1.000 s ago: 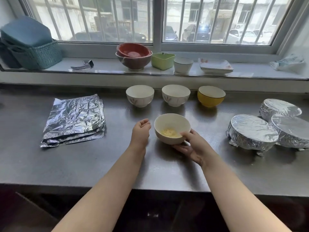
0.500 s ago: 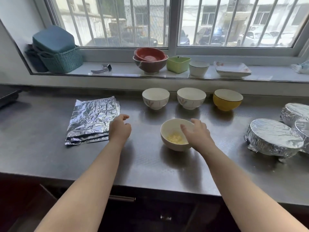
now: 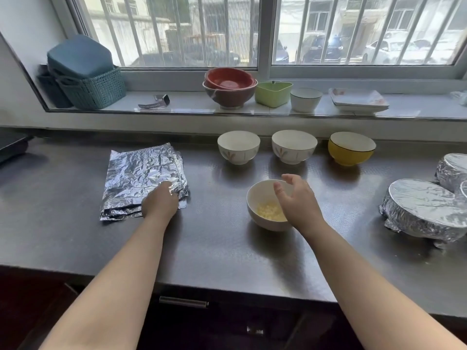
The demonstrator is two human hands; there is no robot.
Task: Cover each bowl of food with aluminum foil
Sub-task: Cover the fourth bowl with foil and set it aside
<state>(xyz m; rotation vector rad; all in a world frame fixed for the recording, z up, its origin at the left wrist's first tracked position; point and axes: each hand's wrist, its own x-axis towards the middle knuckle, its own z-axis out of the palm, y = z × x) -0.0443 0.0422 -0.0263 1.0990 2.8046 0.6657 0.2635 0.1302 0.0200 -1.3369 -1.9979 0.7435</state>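
Note:
A white bowl (image 3: 262, 213) with yellow food in it stands uncovered in the middle of the steel counter. My right hand (image 3: 298, 200) hovers over its right rim, fingers spread, holding nothing. A stack of crumpled aluminum foil sheets (image 3: 141, 178) lies to the left. My left hand (image 3: 160, 202) rests on the stack's near right corner, fingertips on the top sheet; I cannot tell whether it grips the sheet. Behind stand two white bowls (image 3: 238, 147) (image 3: 294, 147) and a yellow bowl (image 3: 351, 149). Foil-covered bowls (image 3: 424, 210) sit at the right.
The window sill holds a teal basket (image 3: 93, 88), a watch (image 3: 155, 102), stacked red bowls (image 3: 230, 87), a green container (image 3: 273, 93), a white cup (image 3: 305, 99) and a square plate (image 3: 358, 100). The counter's front edge (image 3: 227, 286) runs below my forearms.
My left hand has moved left from beside the bowl onto the foil stack. My right hand has let go of the bowl's side and lifted over its rim.

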